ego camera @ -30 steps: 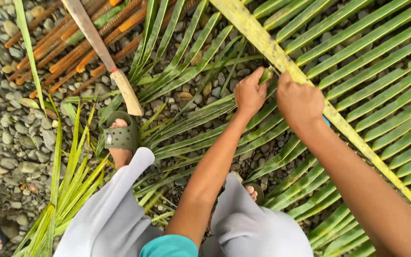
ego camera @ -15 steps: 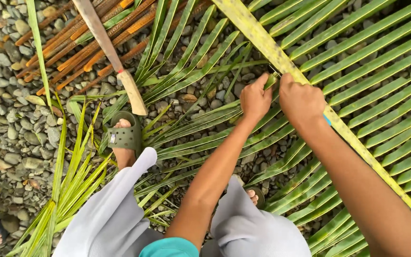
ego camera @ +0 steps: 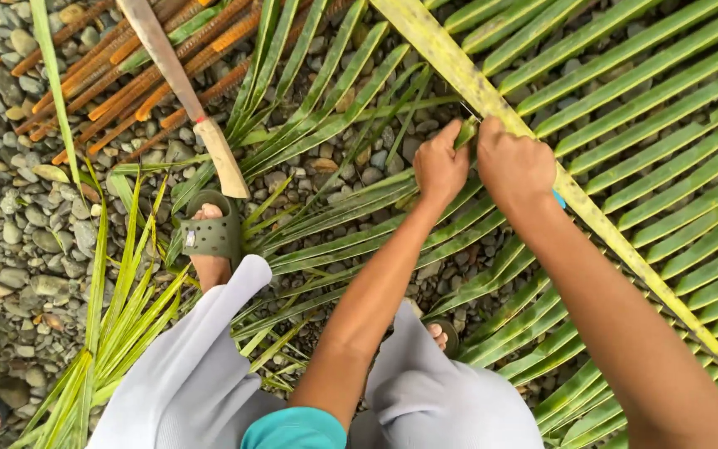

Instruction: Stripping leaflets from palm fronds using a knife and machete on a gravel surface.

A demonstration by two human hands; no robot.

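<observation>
A long palm frond [ego camera: 492, 104] lies on grey pebbles [ego camera: 18, 233], its yellow-green midrib running from far centre to near right, narrow green leaflets fanning out both sides. The left hand [ego camera: 440, 165] pinches a leaflet base [ego camera: 465, 133] at the midrib; the right hand [ego camera: 515, 166] is closed just beside it, its grip hidden. At far left, a wooden-handled blade [ego camera: 180, 91] rests across orange-brown stems [ego camera: 126, 83].

Both bare arms reach forward, nearly straight. Left hand [ego camera: 440, 165] curled, fingers pinched shut, knuckles up. Right hand [ego camera: 514, 166] fisted just beside it, almost touching, wrist bent down, forearm running from lower right.
</observation>
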